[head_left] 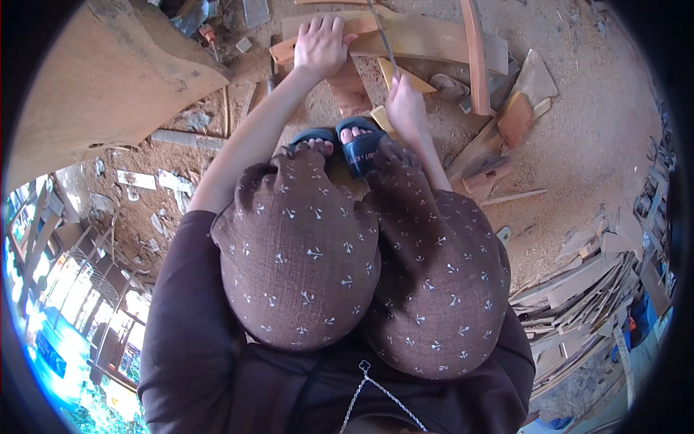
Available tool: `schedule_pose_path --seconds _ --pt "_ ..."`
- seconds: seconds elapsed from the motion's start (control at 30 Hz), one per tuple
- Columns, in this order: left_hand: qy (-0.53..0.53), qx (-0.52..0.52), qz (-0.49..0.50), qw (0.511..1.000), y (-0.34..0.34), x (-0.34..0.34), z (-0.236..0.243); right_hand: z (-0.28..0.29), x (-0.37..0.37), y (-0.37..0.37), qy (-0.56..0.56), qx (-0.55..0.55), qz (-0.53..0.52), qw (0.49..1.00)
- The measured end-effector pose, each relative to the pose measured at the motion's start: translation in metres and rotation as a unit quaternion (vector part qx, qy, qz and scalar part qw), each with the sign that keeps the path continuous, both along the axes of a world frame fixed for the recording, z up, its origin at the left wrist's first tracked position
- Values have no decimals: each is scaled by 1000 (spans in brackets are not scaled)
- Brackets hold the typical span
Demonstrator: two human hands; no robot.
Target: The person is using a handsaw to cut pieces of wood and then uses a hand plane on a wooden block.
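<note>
Floor (600, 119) in the head view, brown and dusty, spreads right of the wood scraps (517, 119) and gives the widest room. Near the top edge, a reddish wooden piece (363, 27) lies slanted over a pale board (441, 47), its left end reaching past the board's near edge. The left hand (322, 47) lies across that piece, fingers close together, thumb out to the right; I cannot tell how far the fingertips wrap under. The right hand (406, 108) is closed around the near end of a thin long tool (387, 47), which passes by the piece's right end and runs out at the top edge. Room right of this hand is bounded by a narrow plank (475, 58) crossing the board. Leftward, a large wooden panel (94, 79) fills the upper corner; sandals (361, 153) and bent knees (303, 253) bound the near side.
</note>
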State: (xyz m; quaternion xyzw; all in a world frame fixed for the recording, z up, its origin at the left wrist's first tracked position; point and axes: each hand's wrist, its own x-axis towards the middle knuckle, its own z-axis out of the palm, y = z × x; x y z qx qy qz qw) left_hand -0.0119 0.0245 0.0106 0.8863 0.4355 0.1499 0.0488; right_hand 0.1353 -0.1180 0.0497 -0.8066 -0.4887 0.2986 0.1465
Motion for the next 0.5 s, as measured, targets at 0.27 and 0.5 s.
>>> schedule_pose_path --seconds 0.27,0.5 --pt "-7 -21 -7 1000 1 2 1 -9 1 37 -4 47 13 999" --pt "-14 -11 -3 1000 2 1 -2 13 5 -17 -13 -6 -1 1000"
